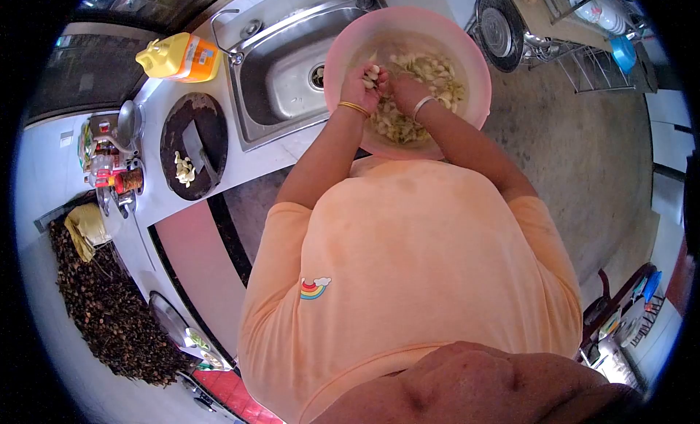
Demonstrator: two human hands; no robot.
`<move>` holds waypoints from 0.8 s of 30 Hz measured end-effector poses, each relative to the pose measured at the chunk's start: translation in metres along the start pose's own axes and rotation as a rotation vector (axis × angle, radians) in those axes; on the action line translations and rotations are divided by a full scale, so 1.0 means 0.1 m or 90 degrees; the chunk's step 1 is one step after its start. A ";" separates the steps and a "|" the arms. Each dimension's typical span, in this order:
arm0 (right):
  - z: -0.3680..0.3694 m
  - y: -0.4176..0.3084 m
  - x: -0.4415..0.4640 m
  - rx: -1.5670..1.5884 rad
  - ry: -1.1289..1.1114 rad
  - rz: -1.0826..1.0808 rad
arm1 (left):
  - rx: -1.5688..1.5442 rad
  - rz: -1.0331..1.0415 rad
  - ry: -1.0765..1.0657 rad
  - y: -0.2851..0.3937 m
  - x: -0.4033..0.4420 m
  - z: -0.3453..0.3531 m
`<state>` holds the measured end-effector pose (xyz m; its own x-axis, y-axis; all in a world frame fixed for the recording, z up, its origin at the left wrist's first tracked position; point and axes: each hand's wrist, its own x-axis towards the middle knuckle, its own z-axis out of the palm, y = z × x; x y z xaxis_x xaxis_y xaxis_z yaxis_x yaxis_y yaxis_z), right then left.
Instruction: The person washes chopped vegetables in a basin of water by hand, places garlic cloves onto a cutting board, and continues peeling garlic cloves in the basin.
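Note:
A large pink basin holds water and many pale garlic cloves with bits of loose skin. My left hand, with gold bangles at the wrist, is over the basin's left side, its fingers curled around several garlic cloves. Close beside it, my right hand, with a white bangle, reaches down among the floating cloves. Its fingertips are hidden, so I cannot make out whether they grip anything.
Left of the basin is a steel sink. A round dark chopping board carries a cleaver and more garlic cloves. Behind it stands a yellow jug. Condiment bottles line the left counter; a rack is at right.

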<state>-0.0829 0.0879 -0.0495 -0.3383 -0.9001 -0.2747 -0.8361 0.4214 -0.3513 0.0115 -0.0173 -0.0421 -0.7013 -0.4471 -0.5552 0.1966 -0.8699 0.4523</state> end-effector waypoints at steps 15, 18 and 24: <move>-0.11 0.37 0.10 0.840 -0.040 0.079 | 0.292 0.011 0.014 -0.11 -0.05 0.03; 0.00 0.37 0.15 1.007 -0.050 0.102 | 0.430 0.056 0.032 -0.12 -0.07 0.06; -0.10 0.34 0.09 0.824 0.007 0.070 | 0.674 0.183 -0.012 -0.11 -0.23 0.17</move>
<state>-0.1189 0.0936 -0.0547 -0.3862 -0.8526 -0.3519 0.2153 0.2876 -0.9332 0.0138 0.0061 -0.0232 -0.7358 -0.5933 -0.3265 -0.3274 -0.1103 0.9384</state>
